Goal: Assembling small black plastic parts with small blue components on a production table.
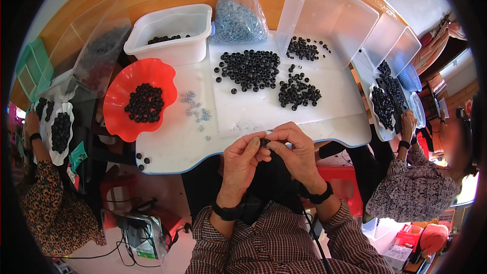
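Both hands meet at the table's front edge, fingertips pinched together around a small round black piece point(264, 142). My left hand point(240, 163) grips it from one side and my right hand point(295, 153) from the other. The fingers cover much of the piece. Beyond them, on a white sheet point(243, 114), lie a large heap of similar black pieces point(249, 70) and a smaller heap point(298, 91) to its right. Tiny pale-blue bits point(195, 105) are scattered left of the sheet.
At left, a red scalloped bowl point(115, 102) holds black pieces, with a white tub point(195, 50) behind it. A clear bag of bluish bits point(237, 19) stands at the back beside a tipped translucent bin point(332, 12). People work at tables on both sides.
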The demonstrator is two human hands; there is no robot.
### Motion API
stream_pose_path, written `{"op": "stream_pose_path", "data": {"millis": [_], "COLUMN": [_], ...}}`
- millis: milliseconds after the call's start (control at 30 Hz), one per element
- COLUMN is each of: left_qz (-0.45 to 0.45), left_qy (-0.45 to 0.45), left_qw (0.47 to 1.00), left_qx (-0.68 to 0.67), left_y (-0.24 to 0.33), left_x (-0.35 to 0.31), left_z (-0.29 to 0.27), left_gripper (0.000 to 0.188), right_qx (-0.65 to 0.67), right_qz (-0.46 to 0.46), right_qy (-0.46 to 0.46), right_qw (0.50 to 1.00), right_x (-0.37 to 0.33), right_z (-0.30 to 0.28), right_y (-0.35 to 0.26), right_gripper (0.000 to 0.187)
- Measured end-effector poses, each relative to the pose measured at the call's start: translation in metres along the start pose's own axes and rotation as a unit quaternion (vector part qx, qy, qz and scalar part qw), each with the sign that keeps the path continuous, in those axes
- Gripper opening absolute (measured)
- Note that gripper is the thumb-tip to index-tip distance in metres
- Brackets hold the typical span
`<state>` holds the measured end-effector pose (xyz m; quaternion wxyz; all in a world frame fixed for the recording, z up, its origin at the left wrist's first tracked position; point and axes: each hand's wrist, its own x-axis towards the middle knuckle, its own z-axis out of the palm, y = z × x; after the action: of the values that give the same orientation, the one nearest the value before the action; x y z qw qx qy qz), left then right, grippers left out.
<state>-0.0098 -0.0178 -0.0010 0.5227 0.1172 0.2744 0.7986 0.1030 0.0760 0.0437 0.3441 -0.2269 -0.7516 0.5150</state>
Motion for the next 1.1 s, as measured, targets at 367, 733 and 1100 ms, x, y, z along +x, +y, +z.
{"op": "stream_pose_path", "data": {"millis": [367, 733, 1100], "left_qz": [0.025, 0.079, 0.018], "left_qy": [0.011, 0.030, 0.074], "left_qw": [0.999, 0.987, 0.977], "left_qx": [0.035, 0.134, 0.201], "left_y": [-0.002, -0.004, 0.011], "left_x": [-0.003, -0.006, -0.014], "left_z": [0.001, 0.004, 0.019], "left_gripper": [0.025, 0.022, 0.026], "right_qx": [-0.062, -0.090, -0.067], "right_qz": [-0.028, -0.027, -0.014], "right_qy": [-0.020, -0.023, -0.028], "right_qw": [0.998, 0.995, 0.997], "right_x": [0.001, 0.001, -0.005], "right_z": [-0.002, -0.005, -0.003], "right_y": [-0.009, -0.013, -0.006], "right_gripper": [0.014, 0.012, 0.013]}}
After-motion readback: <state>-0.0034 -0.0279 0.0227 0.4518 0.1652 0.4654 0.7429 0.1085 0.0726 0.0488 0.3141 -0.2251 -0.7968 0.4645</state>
